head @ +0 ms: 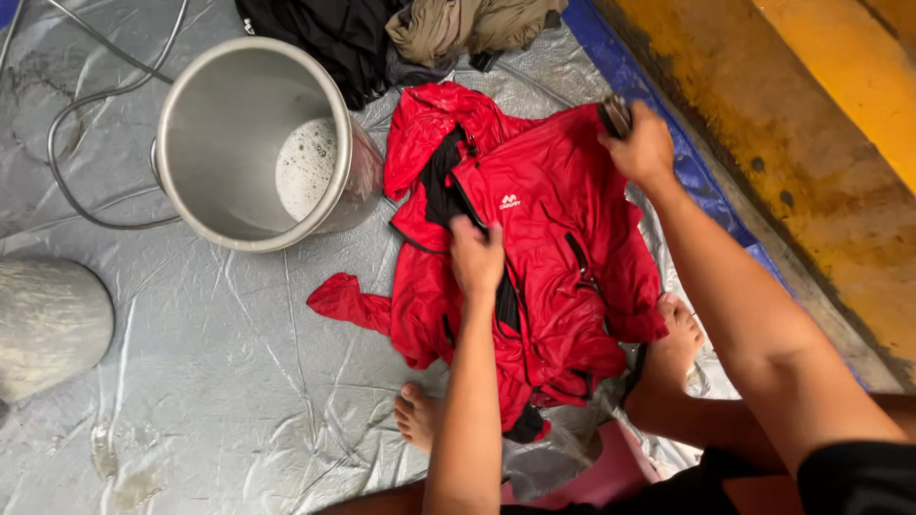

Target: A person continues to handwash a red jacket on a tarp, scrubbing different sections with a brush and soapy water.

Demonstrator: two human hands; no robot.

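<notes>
Sheeting (pixel 239 381) of grey, wrinkled and wet plastic is spread over the floor and fills most of the view, edged on the right by a blue strip (pixel 668 124) and, beyond it, a worn yellow-painted surface (pixel 840 114). A red jacket (pixel 563 238) with black trim is laid out flat on the sheeting in the middle of the view, one sleeve stretched toward the left and the lower hem bunched near the person's bare feet. To the left of the jacket, just beside its collar, a large steel pot (pixel 229 143) is tipped on its side with the mouth facing the camera, and soapy foam is seen inside it. A rounded grey object (pixel 48 319) is partly seen at the left edge, well apart from the pot. Dark and olive garments (pixel 401 29) are heaped at the top, touching the jacket's upper edge. A thin grey hose (pixel 86 105) is looped across the sheeting behind the pot. The jacket is pressed down at its centre by the left hand (pixel 475 257), whose fingers are curled together on the fabric beside the black zip line. The right hand (pixel 641 148) is placed at the jacket's upper right corner, its fingers clamped on a small dark brush (pixel 615 114) held against the red cloth.
</notes>
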